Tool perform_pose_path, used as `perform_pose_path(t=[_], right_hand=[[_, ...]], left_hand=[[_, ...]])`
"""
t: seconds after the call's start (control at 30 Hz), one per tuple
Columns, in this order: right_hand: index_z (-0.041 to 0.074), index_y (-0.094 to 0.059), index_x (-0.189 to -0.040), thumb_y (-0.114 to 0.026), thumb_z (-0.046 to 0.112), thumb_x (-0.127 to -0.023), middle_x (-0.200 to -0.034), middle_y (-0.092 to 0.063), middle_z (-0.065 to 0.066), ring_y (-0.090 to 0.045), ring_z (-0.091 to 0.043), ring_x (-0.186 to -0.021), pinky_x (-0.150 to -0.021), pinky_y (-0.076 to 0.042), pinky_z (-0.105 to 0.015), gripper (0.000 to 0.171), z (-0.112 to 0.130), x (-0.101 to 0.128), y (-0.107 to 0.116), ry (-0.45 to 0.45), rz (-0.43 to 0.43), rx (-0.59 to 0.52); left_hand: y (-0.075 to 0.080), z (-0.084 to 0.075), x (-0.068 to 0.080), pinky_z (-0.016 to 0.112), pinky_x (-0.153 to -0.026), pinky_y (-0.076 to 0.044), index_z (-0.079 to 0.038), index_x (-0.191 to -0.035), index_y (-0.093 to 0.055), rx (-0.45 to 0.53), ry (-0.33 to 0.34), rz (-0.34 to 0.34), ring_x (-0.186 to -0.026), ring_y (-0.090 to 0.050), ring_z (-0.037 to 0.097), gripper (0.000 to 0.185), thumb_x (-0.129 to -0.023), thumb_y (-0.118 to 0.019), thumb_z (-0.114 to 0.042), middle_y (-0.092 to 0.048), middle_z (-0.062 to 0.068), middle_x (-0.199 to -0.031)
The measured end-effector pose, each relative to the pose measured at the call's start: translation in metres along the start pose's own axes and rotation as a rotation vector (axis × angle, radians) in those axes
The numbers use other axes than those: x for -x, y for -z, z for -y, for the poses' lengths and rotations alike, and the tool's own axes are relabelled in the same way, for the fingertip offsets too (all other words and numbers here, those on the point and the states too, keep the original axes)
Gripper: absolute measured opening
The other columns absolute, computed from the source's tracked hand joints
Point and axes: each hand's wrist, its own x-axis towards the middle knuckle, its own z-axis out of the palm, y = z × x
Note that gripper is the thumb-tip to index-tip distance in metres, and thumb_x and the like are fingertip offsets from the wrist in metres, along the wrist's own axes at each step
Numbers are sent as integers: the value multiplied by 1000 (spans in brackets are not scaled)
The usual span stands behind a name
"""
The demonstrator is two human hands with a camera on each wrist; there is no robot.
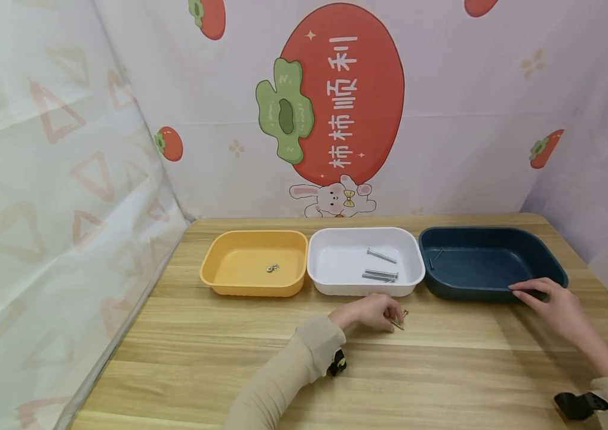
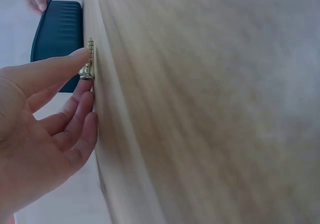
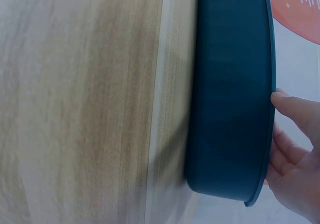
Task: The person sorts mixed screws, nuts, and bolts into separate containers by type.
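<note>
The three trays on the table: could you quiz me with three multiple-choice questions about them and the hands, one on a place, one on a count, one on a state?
1. Where is the right hand?
A. On the near rim of the dark blue tray
B. Inside the yellow tray
C. Flat on the table, away from every tray

2. How many long bolts lie in the white tray?
A. None
B. Three
C. Ten

3. What is the left hand doing?
A. Hanging idle off the table
B. Pinching a small brass-coloured screw at the tabletop
C. Lifting the white tray

Answers: 1 A, its fingers lie on that tray's front edge. 2 B, one bolt lies apart and two lie side by side. 3 B, the left wrist view shows thumb and fingertips on the screw.
</note>
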Motion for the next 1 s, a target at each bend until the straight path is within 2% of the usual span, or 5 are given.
perform_pose_path(t=[0.13,0.23,0.6,1.0], right_hand=[[1,-65,-89,-63,6,-80,-91,-37,36,-30,24,-86,-62,-28,-5,10,-1,0,0,-2,7,0],[2,-65,-89,-63,7,-81,-91,-37,36,-30,24,-86,-62,-28,-5,10,-1,0,0,-1,6,-3],[1,-64,-89,-62,7,-81,-92,-36,36,-29,24,-87,-62,-28,-7,10,-1,1,0,-4,3,5],[1,-64,-89,-62,9,-82,-92,-35,37,-28,24,-86,-61,-30,-11,11,-1,1,0,-18,9,11]], left_hand=[[-1,3,-1,9,-63,-38,-10,-90,-65,72,8,11,-70,-46,-1,16,-75,-69,-5,-55,-7,-76],[-2,6,-1,8,-63,-38,-9,-91,-65,84,-3,17,-69,-46,-1,16,-75,-68,-5,-55,-7,-75],[-7,9,-4,6,-63,-36,-11,-90,-67,21,-41,10,-68,-45,-3,14,-76,-68,-8,-53,-8,-74],[-7,8,-3,6,-60,-36,-10,-88,-68,28,-42,7,-65,-44,-4,12,-76,-68,-8,-54,-8,-72]])
